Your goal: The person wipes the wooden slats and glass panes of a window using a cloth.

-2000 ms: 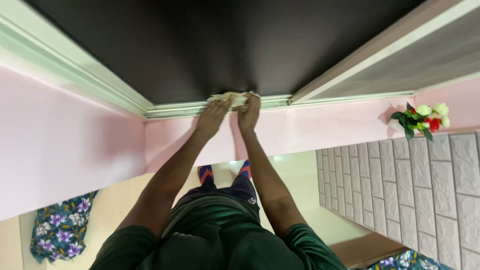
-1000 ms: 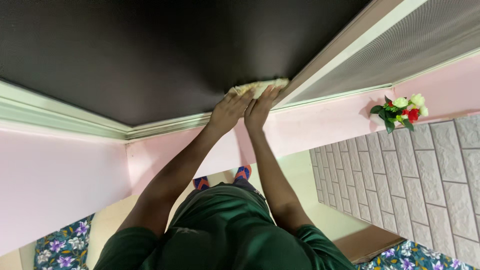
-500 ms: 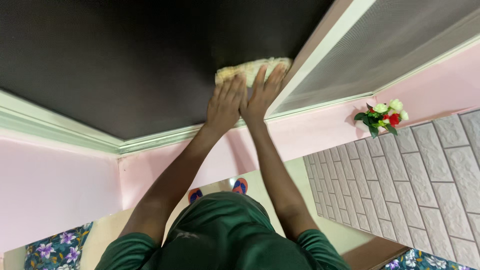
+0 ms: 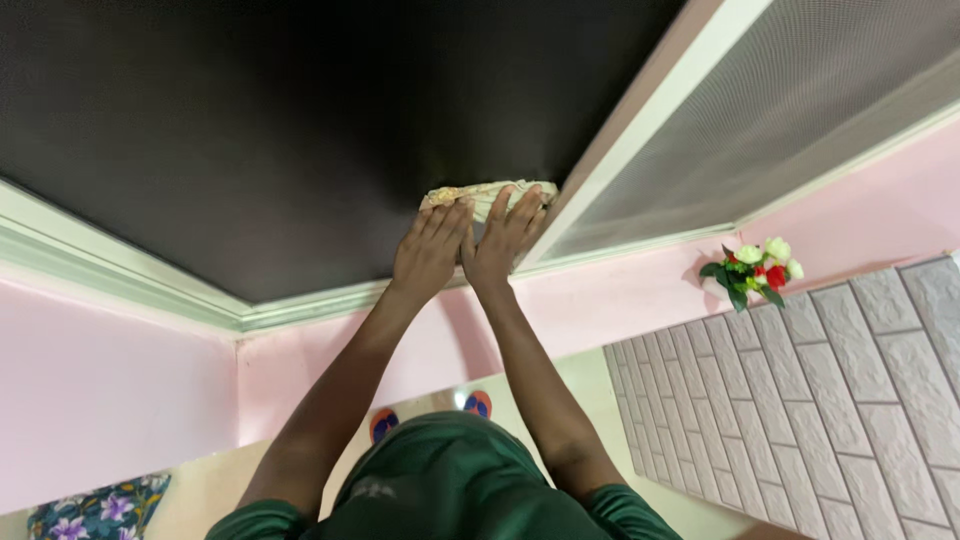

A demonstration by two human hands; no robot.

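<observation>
Both of my hands press a pale yellow cloth [image 4: 487, 193] flat against a dark window pane [image 4: 300, 130]. My left hand [image 4: 428, 250] lies on the cloth's left part with the fingers together. My right hand [image 4: 503, 240] sits beside it, touching it, fingers spread over the cloth's right part. The cloth lies close to the white window frame bar [image 4: 640, 110] on the right. Both forearms reach up from my green shirt [image 4: 440, 495].
A mesh screen panel [image 4: 800, 110] stands to the right of the bar. A pale green sill [image 4: 130, 275] runs below the pane above a pink wall [image 4: 110, 390]. Artificial flowers [image 4: 752, 270] hang on the wall by a white brick-pattern surface [image 4: 830, 400]. Floral fabric [image 4: 95, 510] lies bottom left.
My hands slid the cloth from the sill up onto the pane, toward the frame bar, then slightly back down in the last half second.
</observation>
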